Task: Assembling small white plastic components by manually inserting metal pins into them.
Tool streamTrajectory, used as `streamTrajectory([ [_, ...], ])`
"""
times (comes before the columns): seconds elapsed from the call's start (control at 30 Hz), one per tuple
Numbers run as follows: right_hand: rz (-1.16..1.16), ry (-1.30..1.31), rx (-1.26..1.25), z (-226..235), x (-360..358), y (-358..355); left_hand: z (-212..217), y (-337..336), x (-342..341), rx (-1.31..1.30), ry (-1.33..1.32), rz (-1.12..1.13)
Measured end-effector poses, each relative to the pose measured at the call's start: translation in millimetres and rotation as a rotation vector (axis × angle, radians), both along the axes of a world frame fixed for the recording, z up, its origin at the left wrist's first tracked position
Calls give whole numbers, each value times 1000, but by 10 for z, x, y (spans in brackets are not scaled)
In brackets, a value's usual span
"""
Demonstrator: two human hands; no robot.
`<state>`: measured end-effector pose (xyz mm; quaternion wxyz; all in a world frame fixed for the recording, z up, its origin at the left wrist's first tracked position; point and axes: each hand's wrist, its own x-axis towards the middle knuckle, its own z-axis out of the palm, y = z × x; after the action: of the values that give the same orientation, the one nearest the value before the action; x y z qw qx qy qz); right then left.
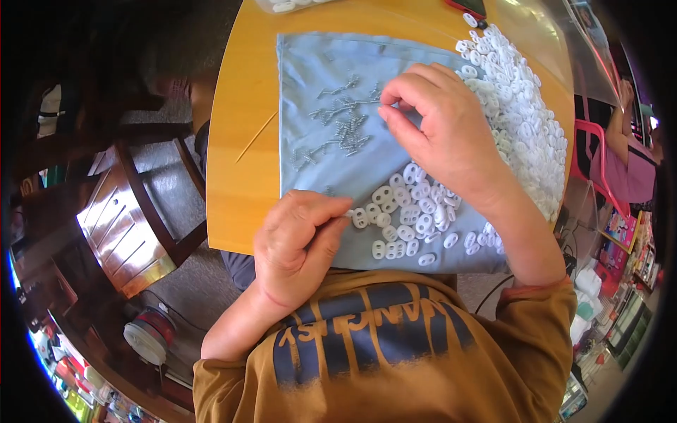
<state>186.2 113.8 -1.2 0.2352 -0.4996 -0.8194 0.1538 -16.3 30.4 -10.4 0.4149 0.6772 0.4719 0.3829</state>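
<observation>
My left hand [296,236] is closed in a pinch at the near left of a grey-blue cloth [310,77]. A small white plastic piece [349,213] shows at its fingertips, mostly hidden. Beside it lies a loose group of white oval two-hole plastic pieces [405,233], like cord-lock parts. My right hand [444,123] is over the cloth's middle, thumb and index finger curled almost together. Those fingertips are at the edge of a scattered cluster of small metal springs [349,130]. Whatever is between them is too small to make out.
A large heap of the same white pieces [522,106] covers the right side of the wooden table [243,183]. A thin wooden stick [256,137] lies left of the cloth. A dark red-edged object [469,7] is at the far edge. Another person [624,148] sits at right.
</observation>
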Motion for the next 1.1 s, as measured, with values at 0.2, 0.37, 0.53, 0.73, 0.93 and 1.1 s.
streamTrajectory([
  [0.2,-34,48,-113,-34,-12,73,-100,-62,-13,198,47,-104],
  [0.37,-23,61,-346,48,-9,146,-169,-78,-11,227,43,-117],
  [0.53,-65,106,-394,107,11,120,-140,-62,-10,202,23,-126],
  [0.73,-146,387,-514,173,36,-40,-36,-15,-30,7,-90,-50],
  [0.93,-74,772,-756,347,-64,-257,134,63,34,-557,-746,107],
  [1.1,23,930,-769,383,-151,-389,195,105,100,-587,-885,113],
])
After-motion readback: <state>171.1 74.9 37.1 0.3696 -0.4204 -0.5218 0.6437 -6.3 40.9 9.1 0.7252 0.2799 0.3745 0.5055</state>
